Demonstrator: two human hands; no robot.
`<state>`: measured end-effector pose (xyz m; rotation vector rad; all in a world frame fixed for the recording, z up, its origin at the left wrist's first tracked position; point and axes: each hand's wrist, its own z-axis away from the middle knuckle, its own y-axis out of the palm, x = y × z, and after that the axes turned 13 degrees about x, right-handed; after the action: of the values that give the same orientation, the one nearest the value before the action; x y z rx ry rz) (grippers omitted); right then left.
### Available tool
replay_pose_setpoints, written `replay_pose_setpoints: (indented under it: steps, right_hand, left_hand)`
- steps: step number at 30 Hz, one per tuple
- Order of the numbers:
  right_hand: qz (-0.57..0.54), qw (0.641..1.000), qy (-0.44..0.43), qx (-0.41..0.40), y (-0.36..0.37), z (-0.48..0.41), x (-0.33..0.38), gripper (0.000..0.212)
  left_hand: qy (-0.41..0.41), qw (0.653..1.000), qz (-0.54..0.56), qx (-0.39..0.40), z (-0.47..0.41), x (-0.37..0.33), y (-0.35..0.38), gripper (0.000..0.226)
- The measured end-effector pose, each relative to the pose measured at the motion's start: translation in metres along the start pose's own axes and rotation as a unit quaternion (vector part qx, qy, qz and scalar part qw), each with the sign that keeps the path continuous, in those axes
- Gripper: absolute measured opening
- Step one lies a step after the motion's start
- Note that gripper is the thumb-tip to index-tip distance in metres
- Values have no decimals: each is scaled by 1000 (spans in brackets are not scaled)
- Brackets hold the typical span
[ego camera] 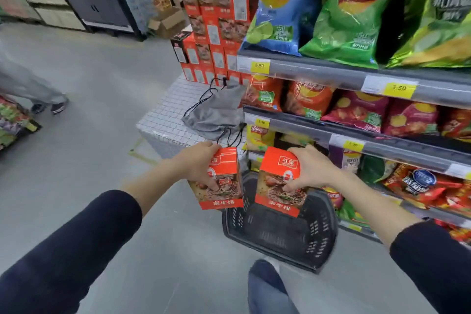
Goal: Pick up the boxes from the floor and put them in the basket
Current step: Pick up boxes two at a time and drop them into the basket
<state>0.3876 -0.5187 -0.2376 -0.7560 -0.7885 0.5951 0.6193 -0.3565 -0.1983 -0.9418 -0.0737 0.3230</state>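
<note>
Two red 红派 boxes at the basket [321, 250]
My left fingers [210, 182] grip the left 素牛排 box [225, 195], my right fingers [293, 184] the right box [276, 186].

Premises: a retail food shop. A tiered metal shelving unit [339, 79] carries bagged crisps [349, 15], with yellow price labels [259, 66] clipped along its rails. Left of the unit, red cartons [216, 7] of one product are stacked on a silver plinth [163, 120]. A black shopping basket [316, 234] sits on the grey floor [107, 79] at the unit's foot. Further stocked racks [84, 5] stand across the aisle.
</note>
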Motion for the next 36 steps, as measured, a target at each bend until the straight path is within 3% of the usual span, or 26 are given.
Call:
replay_pose_setpoints:
  steps: [4, 7, 14, 24, 29, 36]
  right_hand:
    - [20, 998, 53, 11, 15, -50, -33, 102]
    - [36, 996, 77, 32, 35, -84, -57, 109]
    - [51, 992, 101, 59, 130, -170, -118, 106]
    - [65, 990, 105, 67, 325, -290, -208, 95]
    - [50, 989, 125, 64, 407, -334, -242, 99]
    - [36, 989, 140, 43, 466, -367, -271, 94]
  left_hand:
    - [38, 998, -16, 43, -80, 10, 14, 110]
    - [69, 995, -11, 65, -135, 16, 33, 111]
    - [114, 988, -15, 107, -263, 26, 130, 111]
    - [132, 985, -53, 93, -420, 31, 322, 101]
    - [131, 985, -88, 70, -474, 26, 402, 101]
    - [104, 985, -129, 39, -520, 23, 458, 98]
